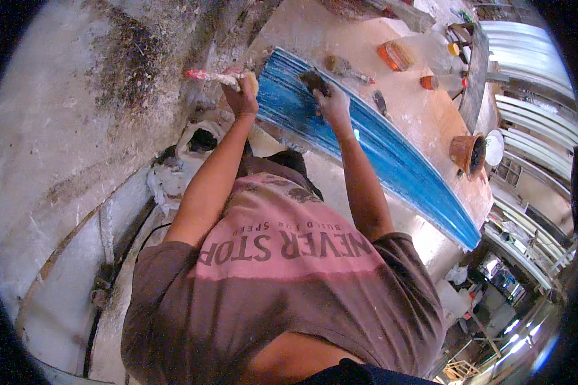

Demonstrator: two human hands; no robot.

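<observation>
A long, ribbed blue panel (372, 154), tapering to its right end, lies slantwise on the bench in front of me. My left hand (241, 95) is closed round a paint-spattered brush (205, 76) at the panel's left end. The brush has a red-tipped handle pointing left and a pale end by my fingers. Over the panel's upper left part, my right hand (334, 106) grips a dark, flat, block-like piece (314, 82). Its exact kind does not show, and I cannot tell whether it touches the panel.
Beyond the panel, the brown bench (440, 122) bears another brush (347, 67), a bottle of orange liquid (395, 56), a smaller bottle (430, 82) and a brown bucket (464, 154). A stained wall (64, 109) stands at left. Long white lengths (539, 128) are stacked at far right.
</observation>
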